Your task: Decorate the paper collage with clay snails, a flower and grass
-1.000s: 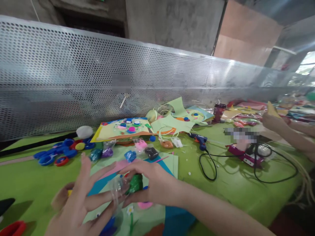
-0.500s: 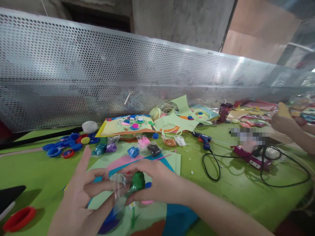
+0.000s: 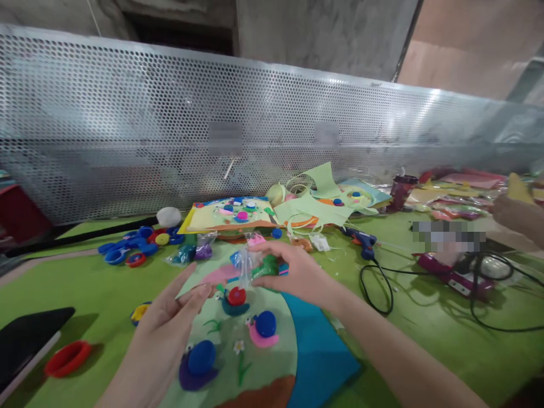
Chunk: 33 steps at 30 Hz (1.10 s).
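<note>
My right hand grips a clear plastic bag with a lump of green modelling clay in it, raised over the craft picture. My left hand is closed, thumb and fingertips pressed together beside the red-shelled snail; whatever they pinch is too small to make out. Below lies the picture on blue card, with a pale green round. On it are a clay snail with a red shell, a pink snail with a blue shell, a purple snail with a blue shell and a white flower.
Bagged clay, blue lids and a finished picture lie behind. A glue gun with a looped cable is to the right. At left are a red ring and a black tablet-like object. Another person's hand shows far right.
My right hand has moved up and away with the bagged green clay. My left hand has come off the bag, its fingers drawn together. The clay snails are now uncovered.
</note>
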### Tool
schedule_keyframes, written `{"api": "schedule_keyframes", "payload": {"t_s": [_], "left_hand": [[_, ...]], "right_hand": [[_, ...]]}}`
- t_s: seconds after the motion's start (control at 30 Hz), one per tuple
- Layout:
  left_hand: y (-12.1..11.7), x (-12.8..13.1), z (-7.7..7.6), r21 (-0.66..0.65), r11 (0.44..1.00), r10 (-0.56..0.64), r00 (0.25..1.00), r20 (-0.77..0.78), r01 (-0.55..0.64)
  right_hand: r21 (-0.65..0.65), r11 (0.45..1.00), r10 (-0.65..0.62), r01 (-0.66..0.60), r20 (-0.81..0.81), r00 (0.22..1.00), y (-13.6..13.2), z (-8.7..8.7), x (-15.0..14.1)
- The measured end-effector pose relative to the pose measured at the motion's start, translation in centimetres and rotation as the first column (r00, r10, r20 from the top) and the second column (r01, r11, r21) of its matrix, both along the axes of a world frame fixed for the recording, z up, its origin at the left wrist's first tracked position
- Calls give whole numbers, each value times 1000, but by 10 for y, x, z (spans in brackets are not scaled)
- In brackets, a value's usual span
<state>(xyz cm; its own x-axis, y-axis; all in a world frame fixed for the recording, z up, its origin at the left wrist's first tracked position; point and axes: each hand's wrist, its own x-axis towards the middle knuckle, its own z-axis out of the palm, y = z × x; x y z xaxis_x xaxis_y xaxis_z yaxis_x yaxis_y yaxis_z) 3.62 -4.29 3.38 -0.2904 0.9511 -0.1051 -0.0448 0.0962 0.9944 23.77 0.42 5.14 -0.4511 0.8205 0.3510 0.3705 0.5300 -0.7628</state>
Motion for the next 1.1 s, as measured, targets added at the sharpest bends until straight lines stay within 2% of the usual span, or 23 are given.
{"api": "schedule_keyframes", "payload": {"t_s": [0.1,0.17,0.23,0.37,0.43,0.5,0.57,0.7,0.8,0.93,1.03,1.1], "left_hand": [[1,1,2,-61,997,-32,994,104,38],[0,-1,3,-26,998,-61,994,94,64],[-1,-3,2,21,994,-106,993,55,105],[-4,-6,2,127,970,-168,950,-262,207],[-5,-6,4,141,962,-161,905,-395,233],[-5,-6,6,147,962,-143,882,-448,230],[-6,-6,9,158,959,-128,861,-492,234],[-8,-4,14,134,951,-172,838,-518,279],[-11,-5,14,132,958,-148,838,-526,253],[-11,-8,8,212,942,-76,783,-617,259],[-10,-8,6,243,942,-16,753,-658,231],[-9,-6,5,239,947,-6,760,-650,212]], "right_hand": [[75,991,-123,108,240,963,8,-1,8],[138,972,-231,190,401,887,13,-3,13],[168,952,-306,256,491,816,17,-8,17],[225,915,-403,335,551,730,23,-16,17],[276,908,-418,316,540,730,20,-15,12],[305,923,-370,235,535,760,12,-12,5],[317,943,-264,103,523,810,2,-8,-3],[343,929,-27,-141,441,897,-14,-8,-15],[328,922,56,-204,409,911,-19,-10,-17],[318,917,123,-238,342,931,-20,-11,-18],[344,904,144,-254,315,938,-21,-11,-19],[366,893,142,-262,323,936,-22,-10,-20]]}}
